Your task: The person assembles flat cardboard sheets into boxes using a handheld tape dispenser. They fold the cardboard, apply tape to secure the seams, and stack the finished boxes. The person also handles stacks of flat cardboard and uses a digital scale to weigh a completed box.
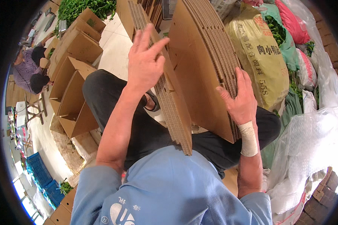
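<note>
Cardboard sheets [199, 71], flat stack, stand on edge across person's lap. Left hand [145, 60] w/ fingers spread wide rests on front stack's edge [169, 108]; right hand [241, 99] grips rear bundle. Folded boxes [73, 75] lie left, yellow sack [259, 56] & clear plastic bag [311, 142] crowd right. Another person [30, 69] sits far left.

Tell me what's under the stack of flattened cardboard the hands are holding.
The cardboard stack rests on the person's lap, on dark trousers. The left hand and right hand steady it. The floor beneath is covered.
</note>
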